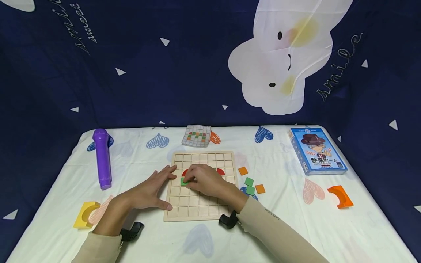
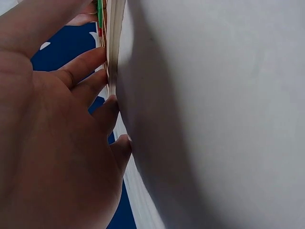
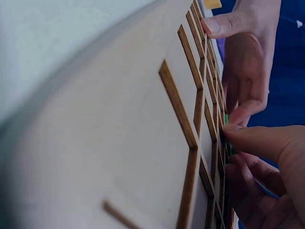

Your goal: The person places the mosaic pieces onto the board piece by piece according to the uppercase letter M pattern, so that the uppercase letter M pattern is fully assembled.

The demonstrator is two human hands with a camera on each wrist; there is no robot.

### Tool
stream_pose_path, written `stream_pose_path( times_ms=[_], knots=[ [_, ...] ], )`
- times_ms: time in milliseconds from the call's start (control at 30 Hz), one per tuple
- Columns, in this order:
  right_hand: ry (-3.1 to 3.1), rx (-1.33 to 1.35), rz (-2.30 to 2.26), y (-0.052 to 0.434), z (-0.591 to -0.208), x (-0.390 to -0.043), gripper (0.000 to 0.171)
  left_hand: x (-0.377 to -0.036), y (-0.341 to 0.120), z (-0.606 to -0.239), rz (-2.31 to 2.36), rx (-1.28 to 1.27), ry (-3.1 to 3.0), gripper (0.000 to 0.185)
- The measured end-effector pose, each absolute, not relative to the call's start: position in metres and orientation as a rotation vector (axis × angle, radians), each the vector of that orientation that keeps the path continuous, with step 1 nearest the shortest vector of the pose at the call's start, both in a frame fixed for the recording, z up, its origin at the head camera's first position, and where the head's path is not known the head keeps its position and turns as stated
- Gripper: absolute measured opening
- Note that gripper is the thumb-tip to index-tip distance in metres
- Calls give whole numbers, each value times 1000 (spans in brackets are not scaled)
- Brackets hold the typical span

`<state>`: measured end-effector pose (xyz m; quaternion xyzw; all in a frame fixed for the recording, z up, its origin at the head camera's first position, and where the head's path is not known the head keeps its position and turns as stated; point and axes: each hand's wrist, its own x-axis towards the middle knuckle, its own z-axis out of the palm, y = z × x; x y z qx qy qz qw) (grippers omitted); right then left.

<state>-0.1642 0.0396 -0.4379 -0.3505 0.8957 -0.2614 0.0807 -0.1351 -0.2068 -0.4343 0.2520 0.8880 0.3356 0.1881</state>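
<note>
A wooden grid board point(image 1: 201, 204) lies in the middle of the white cloth. My right hand point(image 1: 189, 180) rests on it and pinches a green square tile point(image 1: 183, 181) in a cell near the board's left side. Two red half-round pieces point(image 1: 221, 171) show beside that hand. My left hand point(image 1: 158, 188) lies flat with straight fingers against the board's left edge, thumb on its lower corner. In the left wrist view the palm point(image 2: 57, 143) touches the board's edge point(image 2: 113, 47). The right wrist view shows the grid point(image 3: 143, 119), a sliver of the green tile point(image 3: 226, 119) and a fingertip point(image 3: 267, 140) on it.
Loose orange point(image 1: 243, 170) and green tiles point(image 1: 249, 181) lie right of the board. A pattern card point(image 1: 197, 136) sits behind it. A purple marker-like stick point(image 1: 102, 157) and a yellow curved block point(image 1: 86, 214) are at left; a blue box point(image 1: 317, 150) and an orange curved block point(image 1: 340, 196) at right.
</note>
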Motion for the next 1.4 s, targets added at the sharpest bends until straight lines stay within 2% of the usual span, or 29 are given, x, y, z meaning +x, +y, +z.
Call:
stream_pose_path(
  times_ms=[567, 800, 1033, 1400],
  knots=[
    [2647, -1072, -838, 45, -438, -165, 13, -135, -205, -434, 950, 698, 2489, 123],
    [2545, -1145, -978, 56, -432, -169, 15, -137, -204, -435, 946, 698, 2494, 116],
    [2466, -1109, -1042, 83, -426, -172, 22, -137, -204, -435, 942, 693, 2496, 116],
    [2486, -1011, -1114, 139, -421, -171, 24, -136, -204, -436, 944, 679, 2497, 116]
  ],
)
